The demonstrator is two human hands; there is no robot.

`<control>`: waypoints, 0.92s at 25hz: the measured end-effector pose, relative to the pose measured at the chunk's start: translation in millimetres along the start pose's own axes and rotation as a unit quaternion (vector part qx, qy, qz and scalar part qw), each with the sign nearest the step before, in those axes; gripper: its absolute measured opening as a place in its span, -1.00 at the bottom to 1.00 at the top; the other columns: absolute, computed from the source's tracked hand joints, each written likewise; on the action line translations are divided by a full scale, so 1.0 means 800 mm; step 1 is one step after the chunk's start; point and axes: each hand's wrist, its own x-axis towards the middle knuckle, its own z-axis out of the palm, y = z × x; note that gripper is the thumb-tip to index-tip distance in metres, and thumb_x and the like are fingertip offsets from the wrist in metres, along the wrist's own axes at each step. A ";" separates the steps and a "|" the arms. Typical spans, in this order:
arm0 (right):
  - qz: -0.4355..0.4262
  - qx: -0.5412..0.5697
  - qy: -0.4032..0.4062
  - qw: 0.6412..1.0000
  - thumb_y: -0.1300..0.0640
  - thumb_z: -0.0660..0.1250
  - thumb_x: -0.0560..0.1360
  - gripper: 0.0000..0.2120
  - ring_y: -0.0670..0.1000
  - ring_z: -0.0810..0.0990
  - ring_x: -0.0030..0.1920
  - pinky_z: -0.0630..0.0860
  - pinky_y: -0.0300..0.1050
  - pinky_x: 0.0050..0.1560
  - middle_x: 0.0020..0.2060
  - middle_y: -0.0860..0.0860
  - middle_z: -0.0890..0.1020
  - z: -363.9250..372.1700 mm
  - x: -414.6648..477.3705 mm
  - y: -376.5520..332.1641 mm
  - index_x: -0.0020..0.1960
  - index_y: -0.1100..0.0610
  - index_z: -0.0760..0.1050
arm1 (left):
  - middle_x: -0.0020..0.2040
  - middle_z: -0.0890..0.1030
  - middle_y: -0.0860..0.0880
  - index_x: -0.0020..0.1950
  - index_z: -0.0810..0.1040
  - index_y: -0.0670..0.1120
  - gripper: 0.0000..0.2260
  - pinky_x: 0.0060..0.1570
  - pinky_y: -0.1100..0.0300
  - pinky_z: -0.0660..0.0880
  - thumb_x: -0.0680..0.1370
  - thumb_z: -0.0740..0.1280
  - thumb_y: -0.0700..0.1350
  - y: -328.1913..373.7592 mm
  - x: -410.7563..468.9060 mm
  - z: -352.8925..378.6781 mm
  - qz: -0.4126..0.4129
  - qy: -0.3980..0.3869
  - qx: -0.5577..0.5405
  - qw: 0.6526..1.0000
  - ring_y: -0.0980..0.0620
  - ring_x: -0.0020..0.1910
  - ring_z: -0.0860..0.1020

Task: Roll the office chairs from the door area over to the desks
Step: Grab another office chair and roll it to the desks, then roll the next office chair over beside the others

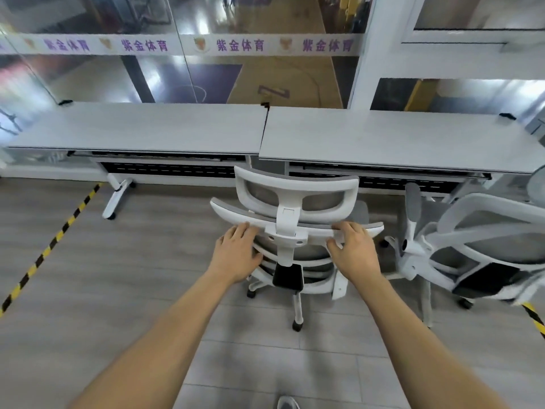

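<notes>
A white office chair (296, 190) with grey mesh stands in front of me, its back toward me, facing the gap between two grey desks. My left hand (237, 252) grips the top rail of its backrest left of the headrest post. My right hand (355, 249) grips the same rail on the right. The left desk (141, 128) and the right desk (383, 137) stand side by side against a glass wall. A second white chair (472, 246) stands at the right desk, turned sideways.
Yellow and black floor tape (50, 246) runs diagonally at the left, and another strip (535, 318) shows at the right edge. The left desk's white wheeled leg (116, 199) sticks out onto the grey plank floor. My shoe tip (287, 402) is at the bottom.
</notes>
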 end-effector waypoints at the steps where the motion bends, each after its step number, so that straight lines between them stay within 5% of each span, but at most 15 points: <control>1: -0.014 0.002 0.007 1.000 0.05 0.34 0.54 -0.67 0.16 0.49 0.23 0.42 0.07 0.28 0.19 0.08 0.58 -0.003 -0.003 -0.014 0.27 0.12 0.52 | 0.46 0.34 -0.03 0.44 0.33 0.06 -0.52 0.31 -0.13 0.34 0.53 0.30 0.03 0.001 -0.015 -0.005 0.001 0.026 -0.017 1.000 -0.19 0.42 0.32; 7: -0.183 0.038 -0.023 0.982 0.03 0.30 0.57 -0.72 0.08 0.48 0.20 0.38 0.03 0.26 0.18 -0.01 0.56 0.010 -0.047 -0.140 0.26 0.03 0.50 | 0.20 0.50 0.01 0.24 0.49 0.04 -0.66 0.08 -0.02 0.45 0.50 0.21 0.09 -0.029 -0.130 -0.039 -0.040 0.198 -0.044 0.979 -0.09 0.15 0.47; 13: -0.334 0.085 -0.093 0.934 -0.01 0.30 0.56 -0.72 0.01 0.48 0.24 0.40 -0.01 0.28 0.21 -0.07 0.54 0.061 -0.106 -0.274 0.25 -0.01 0.51 | 0.32 0.47 0.02 0.23 0.52 0.04 -0.72 0.21 0.02 0.35 0.53 0.36 0.01 -0.098 -0.261 -0.051 -0.185 0.287 -0.053 0.938 -0.04 0.31 0.42; 23: -0.535 0.170 -0.246 0.790 0.01 0.35 0.53 -0.62 -0.06 0.42 0.37 0.29 -0.08 0.42 0.37 -0.08 0.50 0.149 -0.372 -0.501 0.34 -0.01 0.51 | 0.49 0.32 0.11 0.31 0.47 0.11 -0.70 0.38 0.04 0.23 0.58 0.30 0.06 -0.188 -0.612 -0.060 -0.425 0.383 -0.038 0.819 0.03 0.45 0.28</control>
